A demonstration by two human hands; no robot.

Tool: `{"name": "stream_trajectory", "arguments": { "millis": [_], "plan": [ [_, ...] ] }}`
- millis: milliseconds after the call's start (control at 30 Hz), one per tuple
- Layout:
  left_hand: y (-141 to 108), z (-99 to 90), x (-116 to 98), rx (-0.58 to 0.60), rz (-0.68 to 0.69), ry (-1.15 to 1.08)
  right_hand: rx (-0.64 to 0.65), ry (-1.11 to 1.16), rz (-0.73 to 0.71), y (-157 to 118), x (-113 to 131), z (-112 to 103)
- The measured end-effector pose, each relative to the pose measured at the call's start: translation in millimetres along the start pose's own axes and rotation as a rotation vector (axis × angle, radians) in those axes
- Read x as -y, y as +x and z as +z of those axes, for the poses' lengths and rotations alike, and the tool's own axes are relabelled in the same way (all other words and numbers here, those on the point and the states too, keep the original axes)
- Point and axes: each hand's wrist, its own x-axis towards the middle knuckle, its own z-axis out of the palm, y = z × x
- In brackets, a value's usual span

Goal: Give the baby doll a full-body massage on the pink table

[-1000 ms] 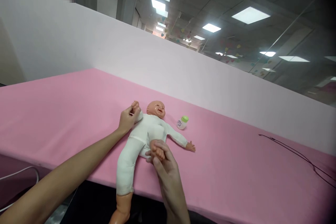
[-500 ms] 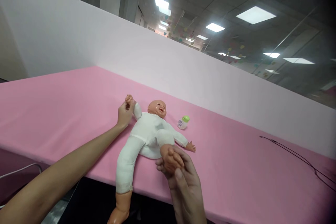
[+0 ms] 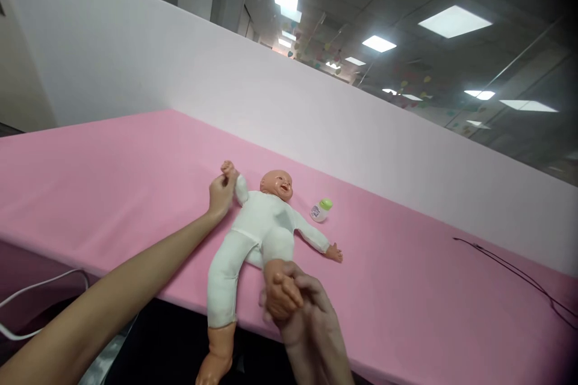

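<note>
A baby doll (image 3: pixel 264 216) with a white cloth body lies on its back on the pink-covered table (image 3: pixel 406 307), its head toward the wall. My left hand (image 3: pixel 221 194) is closed round the doll's wrist on the left side, and the doll's small hand sticks out above my fingers. Around the doll's raised foot (image 3: pixel 284 296) wraps my right hand (image 3: pixel 313 307), gripping from below and the right. The doll's other leg (image 3: pixel 221 337) hangs over the table's front edge. Its free arm (image 3: pixel 316 237) stretches out to the right.
A small clear bottle with a green cap (image 3: pixel 321 210) leans beside the doll's head. Thin black cables (image 3: pixel 515 267) lie at the right. A white partition (image 3: pixel 316 114) stands behind the table. At lower left hangs a white cord (image 3: pixel 43 283).
My right hand has brought the doll's foot down and slightly left, so that leg is less bent. My left hand keeps its hold. The whole view has shifted slightly.
</note>
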Motion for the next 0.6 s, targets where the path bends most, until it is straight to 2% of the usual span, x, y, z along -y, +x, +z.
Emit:
{"name": "stream_trajectory", "arguments": {
  "millis": [67,133,233,333,467,533,600],
  "plan": [
    [5.6,-2.6,3.4,-0.094,-0.073,0.003,0.000,-0.008,-0.034,-11.4,10.9,-8.1],
    [5.2,-3.6,1.8,-0.104,-0.049,0.005,-0.071,-0.032,-0.080,-11.8,16.9,-7.4],
    [-6.6,-0.9,-8.8,0.026,0.111,0.009,-0.249,-0.088,-0.151,8.0,15.7,5.0],
    [-23.4,2.3,-19.2,0.226,0.344,0.143,-0.365,-0.185,-0.183,44.6,-1.9,12.1],
    [-35.5,2.0,-21.1,0.494,0.654,0.368,-0.349,-0.364,-0.227,86.0,-32.9,6.1],
    [-35.6,2.0,-18.9,0.525,0.669,0.384,-0.303,-0.383,-0.224,90.3,-36.0,5.5],
    [-32.4,3.2,-16.5,0.466,0.559,0.338,-0.238,-0.357,-0.184,81.6,-28.5,8.2]
  ]
}}
